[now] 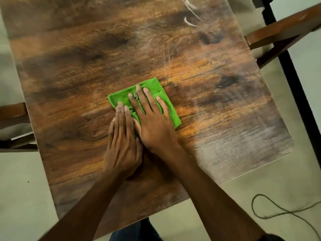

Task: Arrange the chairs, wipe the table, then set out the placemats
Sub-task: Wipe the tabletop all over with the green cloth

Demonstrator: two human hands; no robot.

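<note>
Near the middle of the wooden bench, both hands press flat, fingers straight, on the folded green cloth: right hand on top, left hand at its edge. Best keep pressure even and overlap strokes toward the hazy smears at the far end.

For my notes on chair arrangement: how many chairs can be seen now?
2, both partly visible: one chair at the table's left edge, another chair at its upper right. Others may be hidden.
</note>
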